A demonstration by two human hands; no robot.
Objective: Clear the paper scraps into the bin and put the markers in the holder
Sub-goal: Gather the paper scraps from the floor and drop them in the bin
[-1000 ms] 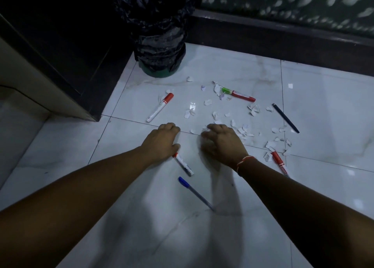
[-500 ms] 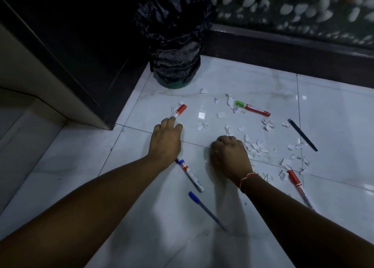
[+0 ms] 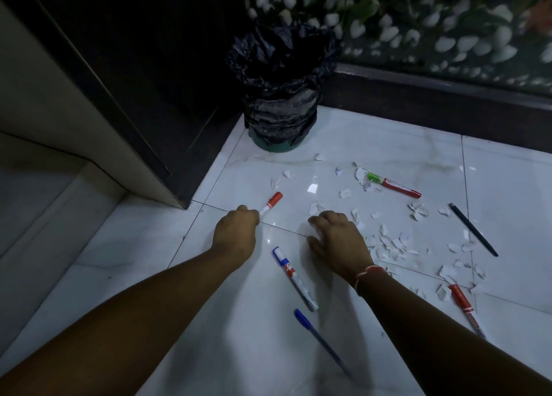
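My left hand is closed around the white barrel of a red-capped marker, whose cap sticks out past my fingers. My right hand rests flat on the white floor with fingers spread, at the edge of several torn paper scraps. A blue-capped marker lies between my wrists. A blue pen lies nearer me. A green-capped red marker, a black pen and a red marker lie to the right. The bin, lined with a black bag, stands in the corner. No holder is visible.
A dark cabinet edge and a cream panel run along the left. A dark ledge with a flowered surface above it closes off the back. White floor tiles extend toward me and to the right.
My left hand moved forward from beside the blue-capped marker to the red-capped marker and closed on its barrel. My right hand opened from a loose fist to spread fingers. The camera tilted up.
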